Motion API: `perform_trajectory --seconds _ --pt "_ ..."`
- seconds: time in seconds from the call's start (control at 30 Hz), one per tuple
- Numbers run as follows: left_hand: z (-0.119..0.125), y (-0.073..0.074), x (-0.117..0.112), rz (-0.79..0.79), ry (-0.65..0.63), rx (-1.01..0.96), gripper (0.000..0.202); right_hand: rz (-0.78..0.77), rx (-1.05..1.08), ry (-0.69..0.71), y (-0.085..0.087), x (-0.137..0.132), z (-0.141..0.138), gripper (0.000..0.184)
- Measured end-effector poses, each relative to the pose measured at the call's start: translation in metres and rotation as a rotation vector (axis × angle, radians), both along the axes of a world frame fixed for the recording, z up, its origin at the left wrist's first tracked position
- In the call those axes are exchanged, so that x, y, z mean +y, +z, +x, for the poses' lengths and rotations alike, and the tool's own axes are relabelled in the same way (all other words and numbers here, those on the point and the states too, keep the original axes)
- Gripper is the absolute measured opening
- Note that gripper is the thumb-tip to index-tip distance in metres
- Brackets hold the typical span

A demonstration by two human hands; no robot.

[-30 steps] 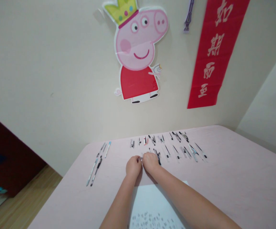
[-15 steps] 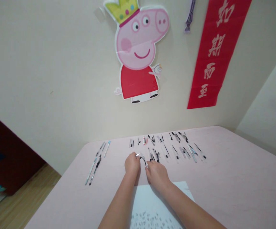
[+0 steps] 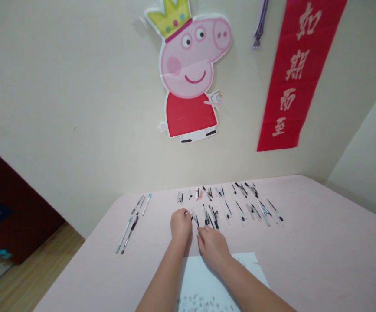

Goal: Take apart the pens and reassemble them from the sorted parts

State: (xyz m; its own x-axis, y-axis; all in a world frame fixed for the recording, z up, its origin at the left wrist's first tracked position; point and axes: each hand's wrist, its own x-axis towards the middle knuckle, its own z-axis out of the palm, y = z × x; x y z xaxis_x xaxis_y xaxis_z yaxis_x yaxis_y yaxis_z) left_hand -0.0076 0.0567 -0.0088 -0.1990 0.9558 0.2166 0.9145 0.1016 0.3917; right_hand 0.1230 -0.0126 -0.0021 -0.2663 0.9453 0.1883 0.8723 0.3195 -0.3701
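Observation:
My left hand (image 3: 180,225) is closed in a pinch at the near middle of the table, on a small pale pen part (image 3: 187,212) that mostly hides behind the fingers. Just right of it, my right hand (image 3: 213,246) has its fingers drawn together on the lower end of a thin dark pen part (image 3: 197,221). Its exact kind is too small to tell. Beside that hand lie dark pen pieces (image 3: 206,216), with black pen parts (image 3: 214,216) a little further right.
Two rows of taken-apart pens, including a blue-tinted one (image 3: 264,213), stretch along the back of the pink-covered table (image 3: 321,242). Several whole pens, one black-gripped (image 3: 130,234), lie at the left. White paper with writing (image 3: 204,277) lies under my forearms. A wall (image 3: 109,108) stands behind.
Both hands stay close together with their fingers closed. My right hand sits slightly nearer to me, and less of the pale part shows at my left fingertips. The whole view has shifted a little.

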Motion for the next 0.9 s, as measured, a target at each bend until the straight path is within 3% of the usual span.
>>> perform_trajectory --seconds 0.13,0.33,0.7,0.9 --pt "-0.005 0.001 0.001 0.000 0.062 0.026 0.025 0.010 0.032 0.010 -0.002 0.001 0.001 0.029" --pt "-0.003 0.000 0.000 -0.057 0.052 0.019 0.024 0.018 0.089 0.057 -0.003 0.000 0.000 0.031" --pt "-0.002 -0.004 -0.013 -0.072 -0.071 -0.053 0.027 0.012 0.130 0.112 -0.004 0.000 0.001 0.028" --pt "-0.006 -0.008 -0.021 -0.086 -0.220 -0.124 0.039 -0.010 0.129 0.120 -0.003 0.002 0.002 0.026"
